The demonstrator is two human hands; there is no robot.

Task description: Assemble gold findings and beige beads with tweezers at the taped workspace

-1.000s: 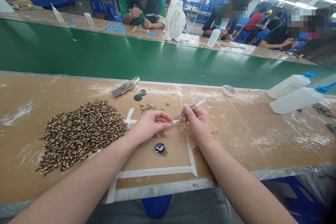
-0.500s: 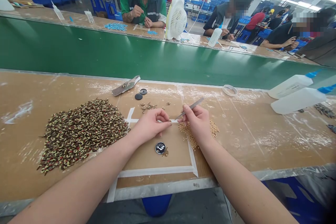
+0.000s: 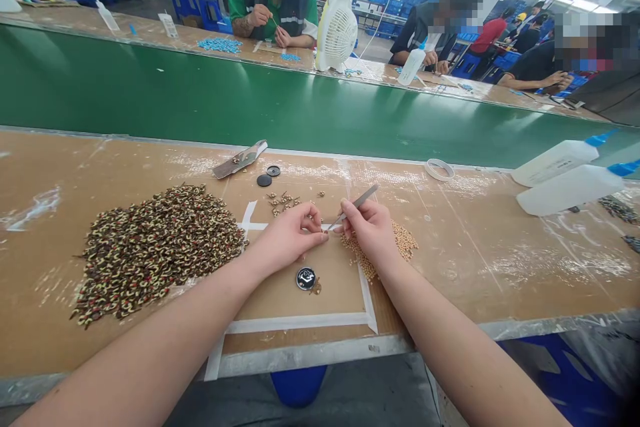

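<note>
My right hand [image 3: 371, 230] grips metal tweezers [image 3: 354, 203], whose tips point left toward my left fingertips. My left hand [image 3: 287, 235] is closed in a pinch on a tiny piece too small to name, touching the tweezer tips. Both hands rest on the brown worktop [image 3: 500, 260] inside a white tape outline [image 3: 300, 323]. Under my right hand lies a heap of small beige beads [image 3: 406, 241]. A small round black cap [image 3: 305, 278] sits just in front of my hands. A large pile of brown, cream and red pieces [image 3: 155, 247] lies to the left.
Several tiny finished pieces [image 3: 285, 200], two black discs [image 3: 268, 175] and a metal scraper [image 3: 240, 160] lie behind my hands. A tape ring [image 3: 439, 169] and two white squeeze bottles [image 3: 565, 180] are at right. Beyond the green conveyor [image 3: 250, 107], other people work by a white fan [image 3: 336, 30].
My hands stayed together with only small shifts; the tweezers tilted slightly and their tips meet my left fingertips again. The view drifted a little.
</note>
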